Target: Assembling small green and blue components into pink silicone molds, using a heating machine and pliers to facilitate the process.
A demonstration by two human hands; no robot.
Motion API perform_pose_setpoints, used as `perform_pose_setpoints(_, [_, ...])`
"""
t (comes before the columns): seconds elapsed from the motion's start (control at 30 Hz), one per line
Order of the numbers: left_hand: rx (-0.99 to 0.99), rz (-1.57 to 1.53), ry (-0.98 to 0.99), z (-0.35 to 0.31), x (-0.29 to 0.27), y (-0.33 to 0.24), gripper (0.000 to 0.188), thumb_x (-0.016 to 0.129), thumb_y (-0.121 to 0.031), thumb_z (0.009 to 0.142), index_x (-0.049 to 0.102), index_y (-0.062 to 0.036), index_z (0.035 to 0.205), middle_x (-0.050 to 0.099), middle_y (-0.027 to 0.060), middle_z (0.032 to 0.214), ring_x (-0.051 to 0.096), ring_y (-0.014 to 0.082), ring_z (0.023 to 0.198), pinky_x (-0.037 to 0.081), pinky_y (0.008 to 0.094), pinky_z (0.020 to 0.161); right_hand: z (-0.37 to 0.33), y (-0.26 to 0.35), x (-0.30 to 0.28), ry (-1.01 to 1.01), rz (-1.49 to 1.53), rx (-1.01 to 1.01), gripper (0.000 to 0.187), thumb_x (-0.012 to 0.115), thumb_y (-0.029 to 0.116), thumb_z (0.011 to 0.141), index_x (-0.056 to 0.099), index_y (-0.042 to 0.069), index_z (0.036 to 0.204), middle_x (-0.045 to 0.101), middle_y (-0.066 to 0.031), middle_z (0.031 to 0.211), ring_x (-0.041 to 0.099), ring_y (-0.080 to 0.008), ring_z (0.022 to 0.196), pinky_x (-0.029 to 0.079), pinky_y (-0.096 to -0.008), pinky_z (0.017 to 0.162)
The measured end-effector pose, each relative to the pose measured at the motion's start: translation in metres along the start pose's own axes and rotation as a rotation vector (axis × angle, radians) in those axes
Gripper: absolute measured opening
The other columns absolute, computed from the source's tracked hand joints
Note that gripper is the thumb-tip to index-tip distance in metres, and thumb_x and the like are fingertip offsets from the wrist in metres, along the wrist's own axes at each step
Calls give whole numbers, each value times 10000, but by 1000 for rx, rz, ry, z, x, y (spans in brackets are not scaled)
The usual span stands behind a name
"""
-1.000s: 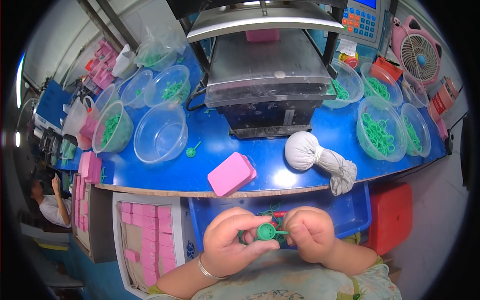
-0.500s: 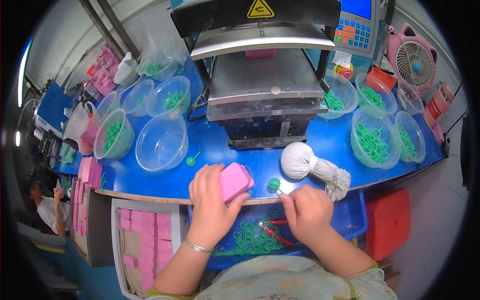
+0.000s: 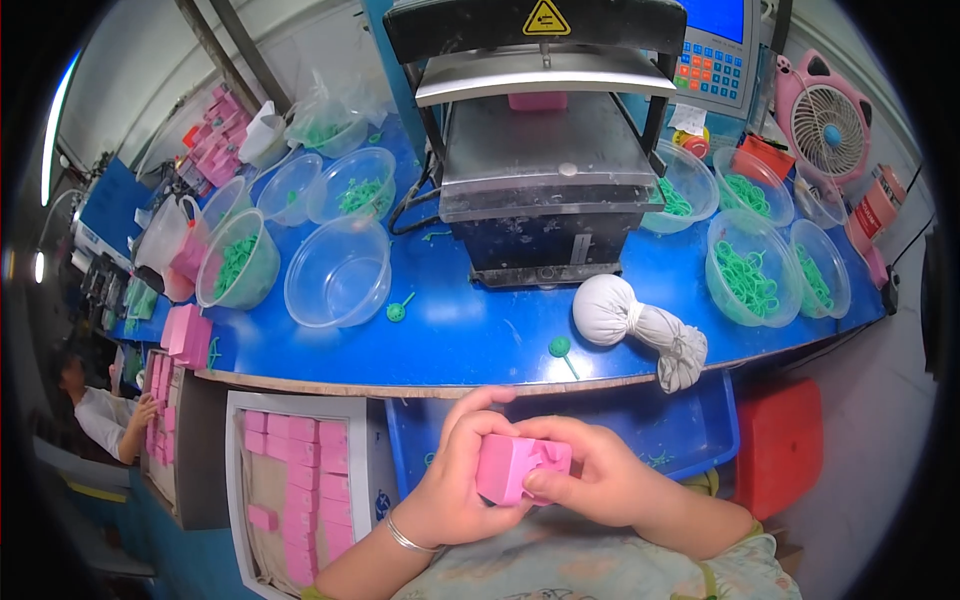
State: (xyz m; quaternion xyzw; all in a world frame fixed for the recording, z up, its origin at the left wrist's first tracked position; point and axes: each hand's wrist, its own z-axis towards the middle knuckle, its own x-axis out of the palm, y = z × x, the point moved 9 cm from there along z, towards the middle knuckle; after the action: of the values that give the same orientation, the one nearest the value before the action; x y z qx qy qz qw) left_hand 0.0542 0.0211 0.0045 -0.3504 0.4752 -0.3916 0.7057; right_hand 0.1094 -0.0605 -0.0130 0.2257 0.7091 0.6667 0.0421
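In front of my body, below the table edge, both hands hold a small pink block with rounded corners. My left hand wraps it from the left. My right hand grips its right side, thumb pressed on the face where the surface looks uneven. On the table edge above lies a green piece with a round head and thin stem. A similar green piece lies farther left. Beside the nearer one rests a white cloth pouch, tied at its neck.
A press machine stands at the back of the blue table. Clear plastic bowls, several with green loops, flank it. Below are a blue tray, a red stool and a box of pink blocks. Another person sits far left.
My hands have drawn back from the table edge toward my body with the pink block. My right hand has let go of the green piece's stem and now grips the block too.
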Motion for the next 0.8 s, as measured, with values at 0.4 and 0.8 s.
perform_pose_setpoints(0.4, [-39,52,201,-59,12,-3,667,774,-225,611,404,-36,1132,437,223,1187,468,351,1096,380,408,935,-42,-27,37,-9,-555,-19,437,704,289,773,455,21,1012,621,-158,813,637,-280,704,493,-331,607])
perform_pose_setpoints(0.8, [-12,-950,-104,-78,20,-7,685,460,-718,737,484,-38,820,526,124,842,538,311,996,374,473,948,-100,-37,54,-250,-496,-198,381,696,197,790,443,-3,993,610,-80,721,627,-165,711,486,-285,601])
